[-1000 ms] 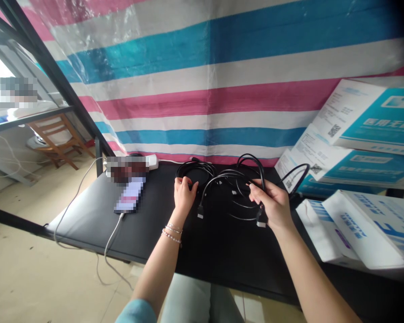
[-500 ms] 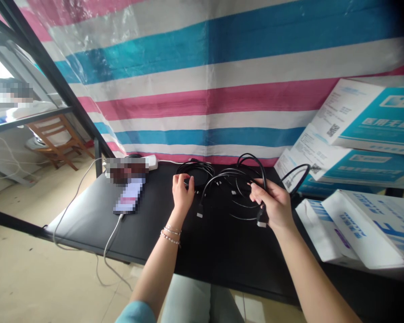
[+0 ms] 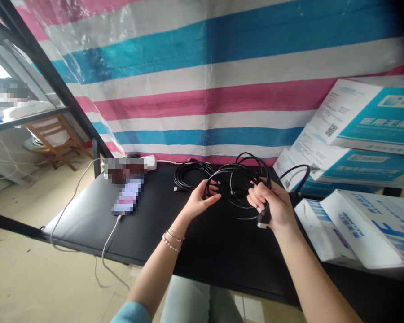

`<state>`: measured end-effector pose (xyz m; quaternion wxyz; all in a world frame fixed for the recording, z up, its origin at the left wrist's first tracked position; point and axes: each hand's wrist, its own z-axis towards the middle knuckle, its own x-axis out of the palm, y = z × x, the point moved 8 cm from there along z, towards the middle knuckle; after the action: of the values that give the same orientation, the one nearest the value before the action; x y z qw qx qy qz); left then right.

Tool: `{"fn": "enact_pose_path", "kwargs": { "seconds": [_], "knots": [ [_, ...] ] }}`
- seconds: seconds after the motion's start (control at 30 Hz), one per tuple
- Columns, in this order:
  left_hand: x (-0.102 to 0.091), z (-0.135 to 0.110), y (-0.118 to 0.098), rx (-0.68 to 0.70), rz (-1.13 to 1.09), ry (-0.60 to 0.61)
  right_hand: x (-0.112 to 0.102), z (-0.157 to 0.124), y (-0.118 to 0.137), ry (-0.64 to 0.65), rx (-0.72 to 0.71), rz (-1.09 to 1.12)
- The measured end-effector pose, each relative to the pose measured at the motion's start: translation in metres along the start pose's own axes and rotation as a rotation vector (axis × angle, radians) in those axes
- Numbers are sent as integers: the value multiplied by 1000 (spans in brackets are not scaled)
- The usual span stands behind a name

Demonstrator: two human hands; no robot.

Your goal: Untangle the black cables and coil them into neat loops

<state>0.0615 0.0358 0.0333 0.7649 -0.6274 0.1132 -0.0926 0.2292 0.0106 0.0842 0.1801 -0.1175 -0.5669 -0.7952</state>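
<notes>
A tangle of black cable (image 3: 237,177) loops above the black table (image 3: 208,246), held between both hands. My right hand (image 3: 272,204) is closed round one side of the loops, and a connector end (image 3: 261,220) sticks out below its fingers. My left hand (image 3: 200,202) grips the left side of the same loops, with its fingers curled on a strand. A second coiled black cable (image 3: 190,174) lies flat on the table just behind my left hand, untouched.
A phone (image 3: 126,197) lies at the table's left on a white charging lead (image 3: 107,233), near a white power strip (image 3: 148,162). Stacked white-and-blue boxes (image 3: 353,148) and a white bag (image 3: 357,229) crowd the right side. A striped tarp hangs behind.
My left hand left the coiled cable at the back and moved right to take hold of the loops that my right hand holds. The loops are lifted higher.
</notes>
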Motion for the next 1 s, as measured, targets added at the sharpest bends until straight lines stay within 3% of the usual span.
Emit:
{"fn": "enact_pose_path", "kwargs": {
  "seconds": [0.13, 0.27, 0.4, 0.7, 0.83, 1.0],
  "knots": [
    [0, 0, 5, -4, -110, -99, 14, -6, -2, 151, 93, 101],
    [6, 0, 8, -78, -322, -40, 31, -16, -6, 356, 171, 223],
    [9, -1, 6, -115, -358, -5, 41, -24, -11, 527, 236, 332],
    [7, 0, 15, -160, -312, -17, 58, -41, -22, 697, 349, 514],
    [13, -1, 17, -210, -396, 41, 63, -42, -21, 670, 350, 506],
    [19, -4, 18, -241, -449, 129, 52, -31, -24, 476, 362, 403]
  ]
}}
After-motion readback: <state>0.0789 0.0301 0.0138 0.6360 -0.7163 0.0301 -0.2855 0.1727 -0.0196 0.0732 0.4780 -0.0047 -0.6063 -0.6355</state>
